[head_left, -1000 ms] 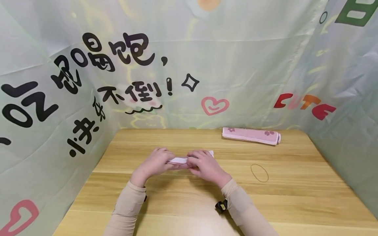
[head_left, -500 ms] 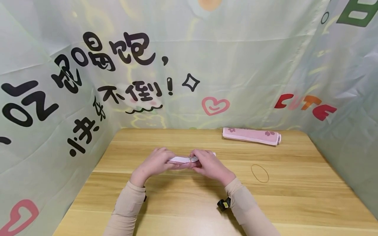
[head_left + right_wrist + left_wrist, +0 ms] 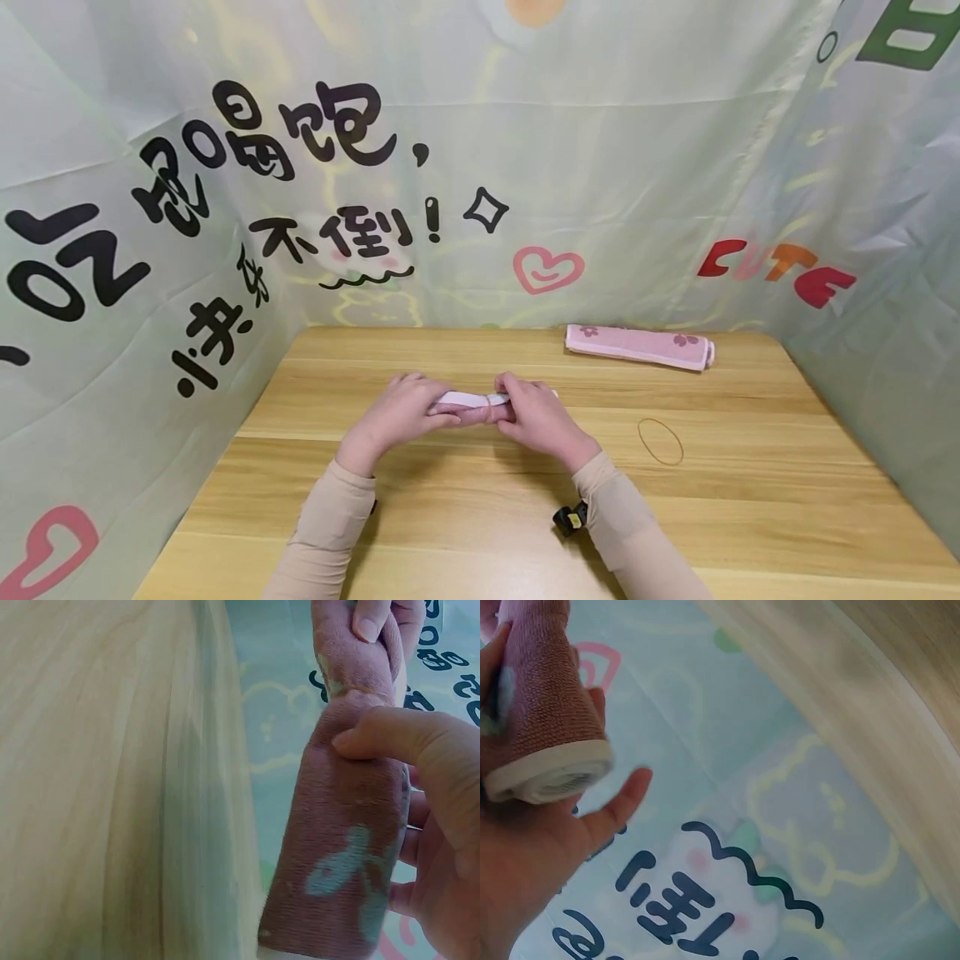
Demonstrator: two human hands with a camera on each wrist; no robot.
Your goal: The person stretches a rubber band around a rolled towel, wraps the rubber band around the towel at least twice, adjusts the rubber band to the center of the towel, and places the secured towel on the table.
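Note:
Just above the wooden table [image 3: 465, 517], both hands hold a rolled pink towel [image 3: 468, 402] lying crosswise. My left hand [image 3: 397, 412] grips its left end, and in the left wrist view the roll's white-edged end [image 3: 551, 761] lies in the palm. My right hand [image 3: 536, 417] grips the right part, with the thumb [image 3: 382, 735] pressed on the roll [image 3: 345, 847]. A thin band [image 3: 489, 406] seems to circle the roll between the hands, where the cloth looks pinched.
A second rolled pink towel [image 3: 637, 346] lies at the table's back right. A loose rubber band [image 3: 660, 440] lies flat to the right of my hands. Printed cloth walls [image 3: 112, 250] close in the table on the left, back and right.
My right hand has slid a little to the right along the roll, so more of the towel's middle shows. The left hand has barely moved.

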